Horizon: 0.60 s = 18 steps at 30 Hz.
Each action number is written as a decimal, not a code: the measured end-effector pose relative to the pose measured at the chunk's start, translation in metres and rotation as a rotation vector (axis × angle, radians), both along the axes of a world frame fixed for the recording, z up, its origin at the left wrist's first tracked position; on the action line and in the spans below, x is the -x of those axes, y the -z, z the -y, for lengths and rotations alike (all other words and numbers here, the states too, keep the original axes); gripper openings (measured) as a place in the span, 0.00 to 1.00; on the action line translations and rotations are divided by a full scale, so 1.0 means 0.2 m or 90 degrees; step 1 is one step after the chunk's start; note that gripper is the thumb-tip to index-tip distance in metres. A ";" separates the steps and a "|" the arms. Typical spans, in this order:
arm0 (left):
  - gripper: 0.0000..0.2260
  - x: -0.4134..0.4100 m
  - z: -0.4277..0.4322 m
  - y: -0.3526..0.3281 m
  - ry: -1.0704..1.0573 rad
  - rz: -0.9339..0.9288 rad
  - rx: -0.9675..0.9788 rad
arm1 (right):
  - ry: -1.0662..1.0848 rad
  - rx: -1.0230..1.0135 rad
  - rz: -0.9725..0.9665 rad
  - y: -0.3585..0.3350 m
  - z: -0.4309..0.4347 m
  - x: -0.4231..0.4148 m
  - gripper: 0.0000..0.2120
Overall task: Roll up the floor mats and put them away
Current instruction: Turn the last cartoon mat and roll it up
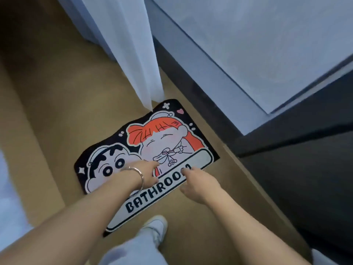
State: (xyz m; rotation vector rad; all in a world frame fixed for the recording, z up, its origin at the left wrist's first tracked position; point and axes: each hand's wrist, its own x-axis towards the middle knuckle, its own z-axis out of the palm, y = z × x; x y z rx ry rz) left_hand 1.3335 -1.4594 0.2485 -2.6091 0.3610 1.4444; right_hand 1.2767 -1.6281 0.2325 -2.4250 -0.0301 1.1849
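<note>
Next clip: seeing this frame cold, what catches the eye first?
The cartoon mat lettered BATHROOM, black-edged with an orange-haired figure, lies flat on the tan floor at centre. Two bare arms reach down over its near half, the left hand wearing a silver bracelet, the right hand at the lettered strip. A white curtain hangs down to the mat's far corner.

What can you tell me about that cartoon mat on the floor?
The mat lies flat and unrolled on the tan floor, black-edged and irregular in outline. It shows two cartoon children, one orange-haired, beside a white panel reading BATHROOM. A white curtain hangs at its far corner. The left hand and right hand reach over its middle; contact is unclear.
</note>
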 end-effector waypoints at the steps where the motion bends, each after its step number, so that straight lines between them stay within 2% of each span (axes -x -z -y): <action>1: 0.29 -0.01 -0.06 0.11 -0.017 -0.008 -0.010 | -0.010 0.001 -0.005 0.11 -0.05 -0.05 0.23; 3: 0.36 -0.03 -0.16 0.36 -0.042 -0.010 -0.035 | -0.018 0.020 -0.008 0.37 -0.13 -0.17 0.30; 5: 0.42 -0.07 -0.24 0.65 -0.102 0.005 -0.050 | -0.020 0.063 -0.003 0.67 -0.20 -0.32 0.41; 7: 0.44 -0.12 -0.31 0.90 -0.175 0.012 -0.045 | 0.002 0.128 0.015 0.95 -0.22 -0.46 0.53; 9: 0.48 -0.10 -0.37 1.10 -0.224 -0.001 -0.050 | -0.008 0.177 0.030 1.14 -0.23 -0.57 0.60; 13: 0.52 -0.08 -0.45 1.31 -0.226 0.061 -0.057 | -0.056 0.204 0.027 1.30 -0.23 -0.69 0.64; 15: 0.49 -0.07 -0.43 1.29 -0.204 0.050 -0.058 | -0.038 0.217 -0.014 1.26 -0.25 -0.66 0.65; 18: 0.46 -0.08 -0.41 1.27 -0.258 0.057 -0.040 | -0.047 0.220 -0.011 1.28 -0.26 -0.68 0.66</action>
